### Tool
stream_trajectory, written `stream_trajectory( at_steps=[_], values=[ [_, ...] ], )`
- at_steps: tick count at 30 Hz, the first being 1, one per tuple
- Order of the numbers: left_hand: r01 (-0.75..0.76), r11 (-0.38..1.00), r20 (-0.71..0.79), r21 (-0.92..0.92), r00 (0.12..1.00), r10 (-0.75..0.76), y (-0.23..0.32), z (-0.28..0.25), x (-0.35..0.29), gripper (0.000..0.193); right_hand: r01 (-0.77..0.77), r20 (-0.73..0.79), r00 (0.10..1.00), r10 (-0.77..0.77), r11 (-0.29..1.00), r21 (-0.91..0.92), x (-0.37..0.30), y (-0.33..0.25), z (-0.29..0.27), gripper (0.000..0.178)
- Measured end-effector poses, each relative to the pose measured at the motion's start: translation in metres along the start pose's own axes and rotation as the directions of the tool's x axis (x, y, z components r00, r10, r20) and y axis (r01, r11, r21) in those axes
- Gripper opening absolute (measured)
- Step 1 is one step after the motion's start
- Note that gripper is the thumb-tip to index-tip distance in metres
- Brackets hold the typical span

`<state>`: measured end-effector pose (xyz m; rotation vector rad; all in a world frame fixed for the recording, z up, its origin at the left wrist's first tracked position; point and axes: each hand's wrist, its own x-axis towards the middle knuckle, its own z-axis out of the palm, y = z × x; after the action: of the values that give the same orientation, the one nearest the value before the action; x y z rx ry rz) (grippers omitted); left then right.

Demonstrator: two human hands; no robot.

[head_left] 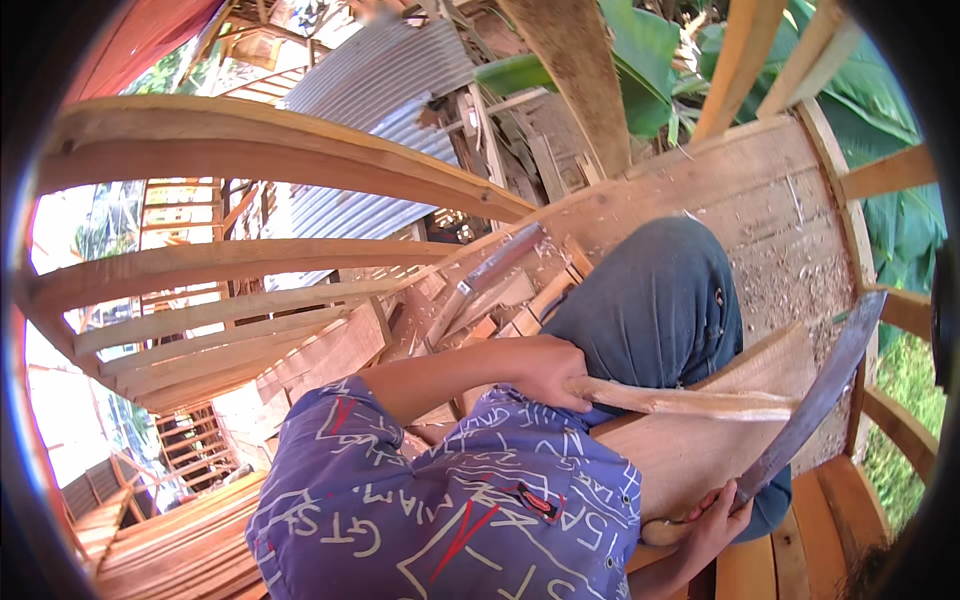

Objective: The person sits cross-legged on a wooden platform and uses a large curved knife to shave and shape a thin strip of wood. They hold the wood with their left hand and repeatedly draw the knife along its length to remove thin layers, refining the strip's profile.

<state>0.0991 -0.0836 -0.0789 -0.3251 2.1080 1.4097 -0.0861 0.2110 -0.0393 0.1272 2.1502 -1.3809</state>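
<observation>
My left hand (556, 374) is closed round one end of a pale, roughly cut wooden stick (690, 400), which points to the right across my lap. In my right hand (712, 522), low on the right, is a machete (815, 390) with a long dark grey blade slanting up and away. The stick's far end meets or overlaps the blade; whether they touch I cannot tell. Beneath both, a wide wooden board (690, 455) lies across my legs. The machete's handle is mostly hidden by my fingers.
Another long grey blade with a wooden handle (500, 257) lies beyond my left arm, among wood offcuts (510, 292). Shavings litter the plank floor (760, 210). Wooden rails (280, 150) run along the left, and posts (570, 75) stand ahead. Corrugated metal sheets (385, 75) lie outside.
</observation>
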Motion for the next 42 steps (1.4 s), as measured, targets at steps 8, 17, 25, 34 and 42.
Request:
stream_trajectory(
  at_steps=[8, 17, 25, 34, 42],
  values=[
    [0.083, 0.996, -0.084, 0.044, 0.993, -0.079, 0.009, 0.007, -0.018, 0.043, 0.150, -0.066, 0.987, -0.149, 0.989, 0.003, -0.003, -0.009, -0.010, 0.013],
    [0.319, 0.948, -0.055, -0.004, 0.946, -0.319, 0.029, 0.002, 0.002, 0.030, 0.447, -0.019, 0.831, -0.556, 0.688, -0.573, 0.013, -0.037, -0.014, 0.016],
    [0.316, 0.948, -0.056, -0.042, 0.946, -0.319, 0.035, -0.002, -0.007, 0.030, 0.466, 0.120, 0.840, -0.530, 0.590, -0.659, 0.021, -0.038, -0.006, 0.026],
    [0.349, 0.935, -0.080, -0.066, 0.932, -0.354, 0.036, 0.000, -0.004, 0.031, 0.304, 0.100, 0.869, -0.485, 0.363, -0.881, 0.041, -0.048, -0.013, 0.015],
    [0.347, 0.935, -0.002, -0.080, 0.938, -0.348, 0.032, -0.005, -0.001, 0.032, 0.177, -0.015, 0.860, -0.511, 0.324, -0.930, 0.063, -0.034, -0.051, 0.013]
  ],
)
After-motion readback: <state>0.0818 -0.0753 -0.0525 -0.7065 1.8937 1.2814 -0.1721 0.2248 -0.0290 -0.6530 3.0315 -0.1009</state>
